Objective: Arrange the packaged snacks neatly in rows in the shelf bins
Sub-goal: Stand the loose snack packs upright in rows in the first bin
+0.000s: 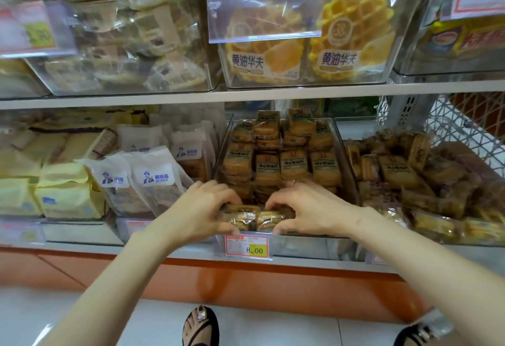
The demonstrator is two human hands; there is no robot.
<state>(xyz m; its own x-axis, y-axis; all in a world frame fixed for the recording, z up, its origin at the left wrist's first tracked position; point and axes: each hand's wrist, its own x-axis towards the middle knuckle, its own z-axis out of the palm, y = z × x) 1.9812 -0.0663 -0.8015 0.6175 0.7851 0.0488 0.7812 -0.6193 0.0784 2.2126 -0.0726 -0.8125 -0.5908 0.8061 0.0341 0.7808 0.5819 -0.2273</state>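
Small brown snack packs (281, 154) stand in rows inside a clear middle bin (347, 165) on the lower shelf. At the bin's front edge, my left hand (199, 209) and my right hand (308, 209) each grip a clear-wrapped snack pack (252, 220); the two packs lie side by side between my fingers, just above the price tag (247, 247). The front row of the bin is partly hidden behind my hands.
A bin of loose, jumbled brown packs (415, 179) sits to the right, white and yellow bagged cakes (136, 179) to the left. The upper shelf holds waffle packs (308, 36) in clear bins. A wire basket (464, 124) is at far right.
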